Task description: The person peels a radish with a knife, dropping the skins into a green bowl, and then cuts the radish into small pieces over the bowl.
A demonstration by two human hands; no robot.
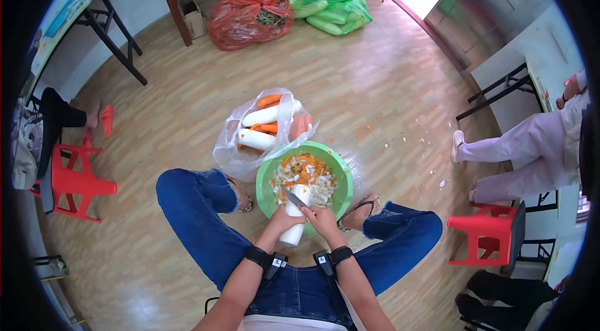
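My left hand point(285, 219) is closed around a white radish point(290, 231), which tilts over the near rim of a green basin point(347, 176). In my right hand point(322, 218) is a knife point(292, 197), its blade lying against the upper part of the radish. Chopped white and orange pieces point(306, 171) fill much of the basin below. Just beyond the basin stands an open clear plastic bag point(228, 146) with white radishes point(257, 139) and carrots point(269, 101) in it.
Red point(250, 25) and green bags point(337, 15) of vegetables sit on the floor at the back. Red stools point(78, 184) stand left and right. A person in light trousers point(525, 143) is at the right, others sit at the edges. Scraps dot the floor.
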